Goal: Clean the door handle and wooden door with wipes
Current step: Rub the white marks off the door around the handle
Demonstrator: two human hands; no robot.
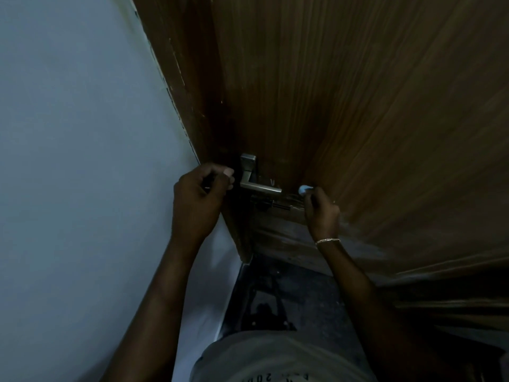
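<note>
A brown wooden door [358,92] fills the upper right. Its silver lever handle [259,186] sits low near the door's left edge, with a dark bolt [275,206] just below it. My right hand [321,210] is closed on a small pale wipe [304,189], which touches the door just right of the handle's tip. My left hand [198,199] hovers left of the handle by the door edge, fingers curled; whether it holds anything is hidden.
A pale wall [82,161] takes up the left side, meeting the dark door frame [176,64]. Dark floor [289,299] lies below the door. A thin bracelet [327,240] circles my right wrist.
</note>
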